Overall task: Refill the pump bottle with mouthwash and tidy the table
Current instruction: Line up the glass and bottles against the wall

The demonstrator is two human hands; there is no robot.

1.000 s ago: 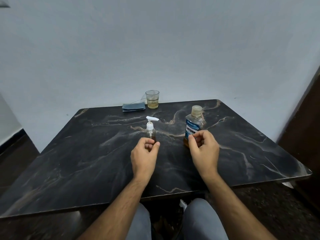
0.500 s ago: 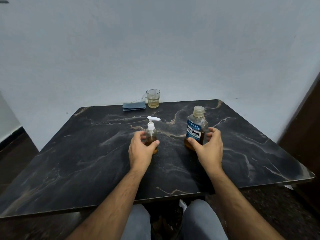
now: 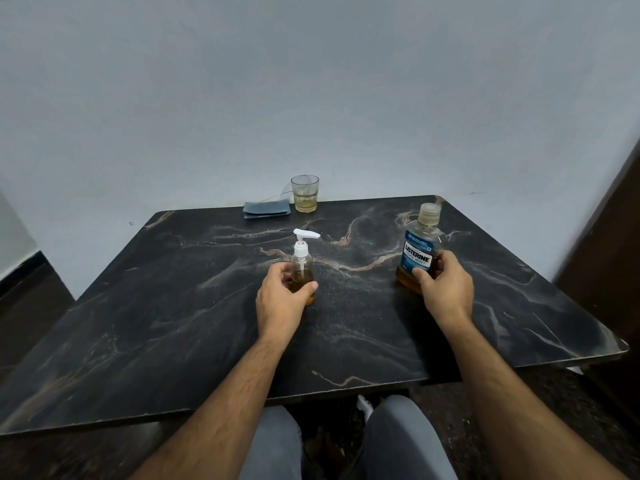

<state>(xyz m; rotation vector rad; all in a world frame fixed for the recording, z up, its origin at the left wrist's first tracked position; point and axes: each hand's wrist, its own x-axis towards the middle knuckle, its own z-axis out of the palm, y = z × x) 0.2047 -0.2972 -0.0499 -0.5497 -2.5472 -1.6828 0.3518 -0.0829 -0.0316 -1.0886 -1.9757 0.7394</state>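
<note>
Left hand (image 3: pixel 281 299) grasped pump bottle (image 3: pixel 302 271) at frame centre, upright on table (image 3: pixel 173 323), right hand (image 3: pixel 445 289) gripped mouthwash (image 3: pixel 420 251) centre-right, label read "LISTERINE COOL MINT", glass (image 3: pixel 305 193) and cloth (image 3: pixel 266 208) sat upper centre.

The right hand (image 3: pixel 446 289) is now gripping the Listerine bottle (image 3: pixel 420 251), carrying it rightward, away from the pump bottle (image 3: pixel 302 268).

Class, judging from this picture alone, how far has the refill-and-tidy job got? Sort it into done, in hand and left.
Done: nothing yet; the pump is on its bottle and the cap is on the mouthwash. In hand: the left hand grips the pump bottle, the right hand the mouthwash bottle. Left: opening both, pouring, closing, then tidying the glass and cloth.
</note>
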